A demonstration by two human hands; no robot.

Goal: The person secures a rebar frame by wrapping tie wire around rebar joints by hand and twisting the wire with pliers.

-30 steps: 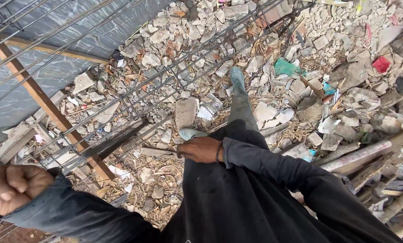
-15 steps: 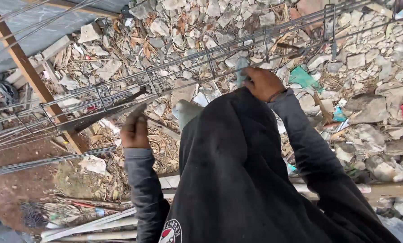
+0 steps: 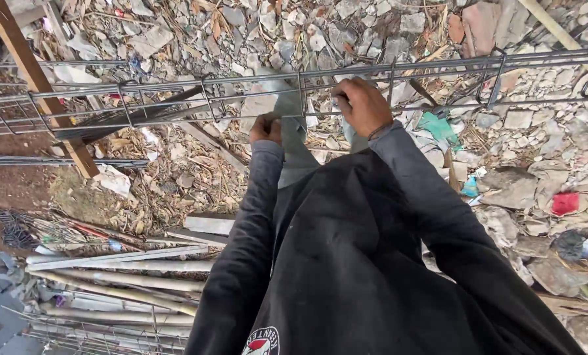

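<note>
Up high, a long cage (image 3: 176, 98) of thin steel rods is seen. It runs from side to side above ground full of broken stones (image 3: 524, 118).

The right hand (image 3: 365, 105) is laid on a rod near the middle of the cage. Its fingers (image 3: 344, 98) are curled shut around the rod. The left hand (image 3: 266, 129) is placed just beside it, a little lower. Its fingers are bent in at a lower rod, but how tight they are shut cannot be told, because only the back of the hand is shown.

Both arms are covered by dark sleeves (image 3: 254, 217). A grey trouser leg (image 3: 294, 141) is seen between the hands.

A brown wooden post (image 3: 38, 82) is leaned under the left end of the cage. More rods and pale pipes (image 3: 110, 279) are piled on the ground at the lower left. A red scrap (image 3: 565, 202) and a green scrap (image 3: 438, 125) are spread among the stones on the right.
</note>
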